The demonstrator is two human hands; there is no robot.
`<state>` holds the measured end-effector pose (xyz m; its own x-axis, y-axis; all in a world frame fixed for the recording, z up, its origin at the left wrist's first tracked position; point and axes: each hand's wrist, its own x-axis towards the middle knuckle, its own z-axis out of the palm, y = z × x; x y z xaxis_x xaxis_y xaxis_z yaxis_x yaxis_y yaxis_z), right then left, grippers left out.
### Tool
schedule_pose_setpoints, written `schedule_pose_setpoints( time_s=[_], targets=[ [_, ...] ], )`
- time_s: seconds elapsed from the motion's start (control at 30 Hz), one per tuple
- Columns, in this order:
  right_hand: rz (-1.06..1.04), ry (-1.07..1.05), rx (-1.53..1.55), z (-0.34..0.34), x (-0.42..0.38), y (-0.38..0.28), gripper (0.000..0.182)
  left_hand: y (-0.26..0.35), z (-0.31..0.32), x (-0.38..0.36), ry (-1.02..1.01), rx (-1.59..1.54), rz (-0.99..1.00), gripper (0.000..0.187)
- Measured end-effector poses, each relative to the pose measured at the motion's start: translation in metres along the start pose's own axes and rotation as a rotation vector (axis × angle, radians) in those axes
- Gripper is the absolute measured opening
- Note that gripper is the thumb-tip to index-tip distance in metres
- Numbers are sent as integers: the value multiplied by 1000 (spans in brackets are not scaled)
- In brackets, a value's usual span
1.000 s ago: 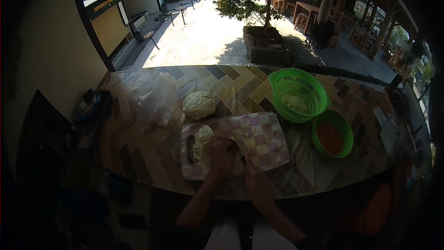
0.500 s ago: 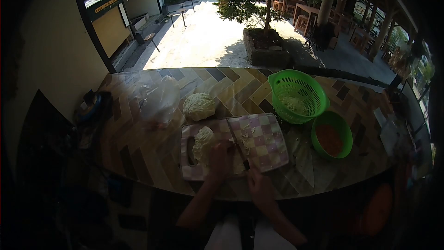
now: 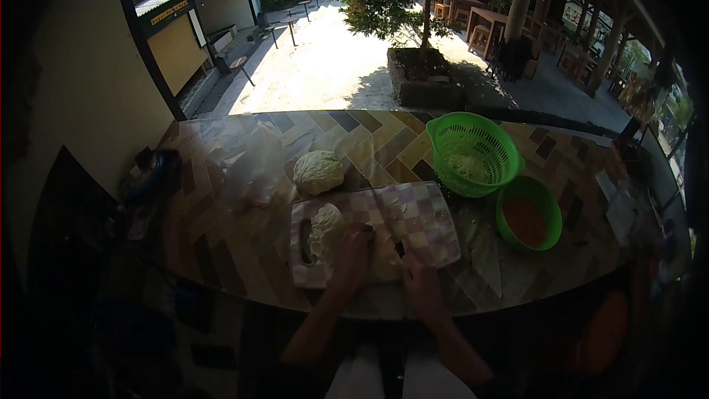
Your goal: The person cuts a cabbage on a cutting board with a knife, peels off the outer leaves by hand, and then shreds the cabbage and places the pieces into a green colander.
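A checkered pink and white cutting board [image 3: 428, 214] lies on the table. My left hand [image 3: 352, 255] is on the board with its fingers bent, and what is under them is too dark to make out. My right hand [image 3: 421, 281] is closed round the handle of a knife [image 3: 399, 249] at the board's front edge; the blade points away from me. A piece of cabbage [image 3: 323, 233] rests on the board, left of my left hand. Behind the board sits a cabbage head [image 3: 318, 171]. Thin pale shreds are scattered on the board's right half.
A green colander [image 3: 473, 155] with pale shreds stands behind the board at the right. Beside it is a green bowl [image 3: 529, 214] holding something orange. A clear plastic bag [image 3: 255, 162] lies at the left. Dark items sit at the table's left edge.
My right hand has moved slightly right and toward the board with the knife. Some pale shreds right of the blade have shifted or are now hidden. My left hand has hardly moved.
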<state>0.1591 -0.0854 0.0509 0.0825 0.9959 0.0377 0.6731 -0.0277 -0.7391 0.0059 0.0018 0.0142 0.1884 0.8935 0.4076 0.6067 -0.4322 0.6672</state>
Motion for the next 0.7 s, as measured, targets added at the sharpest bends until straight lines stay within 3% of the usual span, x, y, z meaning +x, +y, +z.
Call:
schedule_pose_setpoints(
  time_s=[0.2, 0.3, 0.7],
  targets=[
    [-129, 52, 169, 5, -15, 8, 43, 1, -1, 3, -84, 58, -65, 15],
    [42, -71, 258, 0, -19, -2, 43, -4, 0, 7, -55, 26, -8, 15],
    [-91, 83, 209, -6, -21, 2, 42, 0, 1, 18, -42, -144, -55, 15]
  ],
)
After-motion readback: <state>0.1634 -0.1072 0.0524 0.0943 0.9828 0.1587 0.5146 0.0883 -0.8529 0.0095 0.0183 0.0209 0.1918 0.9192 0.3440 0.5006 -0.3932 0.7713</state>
